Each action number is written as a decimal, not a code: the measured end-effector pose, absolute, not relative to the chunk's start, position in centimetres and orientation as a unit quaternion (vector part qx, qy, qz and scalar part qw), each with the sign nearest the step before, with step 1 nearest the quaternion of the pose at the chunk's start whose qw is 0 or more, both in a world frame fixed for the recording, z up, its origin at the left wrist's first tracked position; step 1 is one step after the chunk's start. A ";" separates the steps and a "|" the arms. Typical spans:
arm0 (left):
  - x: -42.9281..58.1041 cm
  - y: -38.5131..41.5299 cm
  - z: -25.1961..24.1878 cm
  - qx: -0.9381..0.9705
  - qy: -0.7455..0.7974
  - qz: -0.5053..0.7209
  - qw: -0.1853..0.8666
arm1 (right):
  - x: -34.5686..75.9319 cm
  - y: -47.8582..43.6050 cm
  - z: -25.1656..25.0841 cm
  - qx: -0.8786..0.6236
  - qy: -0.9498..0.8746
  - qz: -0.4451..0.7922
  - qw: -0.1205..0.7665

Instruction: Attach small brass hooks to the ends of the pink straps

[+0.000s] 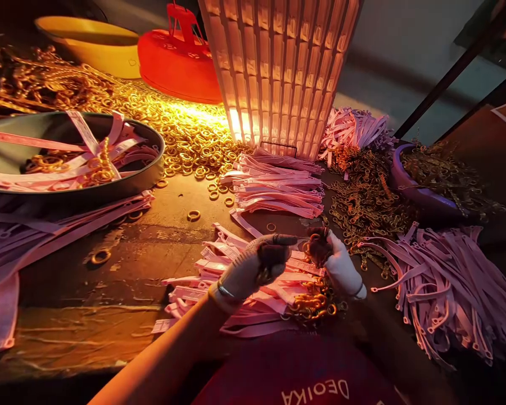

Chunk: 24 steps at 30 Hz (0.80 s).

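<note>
Both of my hands wear pale gloves with dark fingertips. My left hand (257,264) is closed, its index finger stretched toward the right hand; a glint of gold metal shows under its curled fingers, too small to name. My right hand (339,261) is closed as well, fingertips pinched together, and what they hold is hidden. Below both hands lies a pile of pink straps (244,298). Gold metal hooks (316,304) gather at that pile's right end. Just beyond the hands rests a neat stack of pink straps (278,185).
Gold rings (194,138) heap under a lit red lamp (179,64), near a yellow basin (96,48). At left sits a grey-green bowl (158,157). A ribbed plastic panel (278,73) stands behind. At right are gold chains (362,197), a purple bowl (417,191) and loose straps (455,281).
</note>
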<state>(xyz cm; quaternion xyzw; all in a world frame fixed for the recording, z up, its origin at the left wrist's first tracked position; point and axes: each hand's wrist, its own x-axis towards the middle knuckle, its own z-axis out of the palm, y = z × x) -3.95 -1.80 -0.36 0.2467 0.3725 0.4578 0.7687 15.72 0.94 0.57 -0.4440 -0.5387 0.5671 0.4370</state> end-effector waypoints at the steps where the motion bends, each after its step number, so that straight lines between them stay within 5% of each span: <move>1: -4.0 -1.7 -0.6 0.203 0.350 0.435 0.804 | 15.5 0.7 0.8 -0.440 -0.562 0.552 0.431; 18: -1.9 -2.8 -1.5 0.370 0.436 0.442 0.691 | 17.1 -0.5 1.2 -0.403 -0.819 0.305 0.272; 24: -1.6 -2.1 -2.5 0.510 0.437 0.432 0.602 | 15.2 -1.3 2.5 -0.499 -0.863 0.077 0.009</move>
